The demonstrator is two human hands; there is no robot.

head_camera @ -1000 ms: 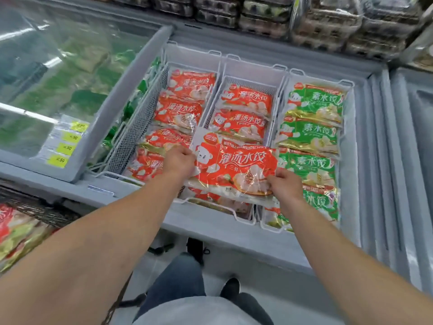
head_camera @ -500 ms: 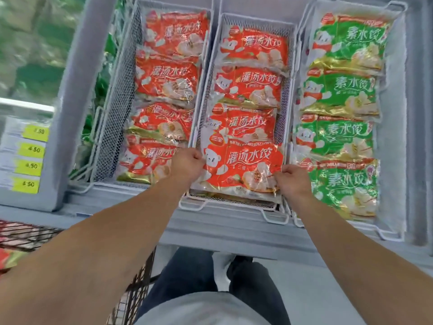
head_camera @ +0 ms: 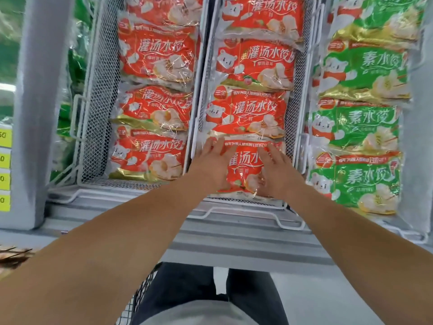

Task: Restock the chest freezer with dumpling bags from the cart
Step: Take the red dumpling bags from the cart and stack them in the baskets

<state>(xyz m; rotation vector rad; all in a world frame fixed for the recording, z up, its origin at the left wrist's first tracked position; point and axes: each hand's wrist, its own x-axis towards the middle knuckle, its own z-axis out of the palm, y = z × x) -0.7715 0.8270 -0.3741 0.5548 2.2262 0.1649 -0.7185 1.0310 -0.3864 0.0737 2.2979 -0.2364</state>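
Observation:
A red dumpling bag (head_camera: pixel 244 171) lies flat at the near end of the middle wire basket (head_camera: pixel 295 95) in the chest freezer (head_camera: pixel 234 245). My left hand (head_camera: pixel 212 160) rests on the bag's left part with fingers stretched out. My right hand (head_camera: pixel 275 171) presses on its right part, fingers also straight. Further red bags (head_camera: pixel 248 113) fill the basket behind it. The left basket (head_camera: pixel 98 90) holds more red bags (head_camera: pixel 150 153), and the right basket holds green bags (head_camera: pixel 356 179).
The slid-back freezer lid frame (head_camera: pixel 39 113) stands at the left with yellow price tags (head_camera: pixel 4 179). A sliver of the wire cart (head_camera: pixel 140 299) shows below my left arm, with blurred goods at the far left edge (head_camera: pixel 11 256).
The red bag went down from above the baskets into the near end of the middle basket. Both hands let go of its edges and now lie flat on top. The camera moved closer.

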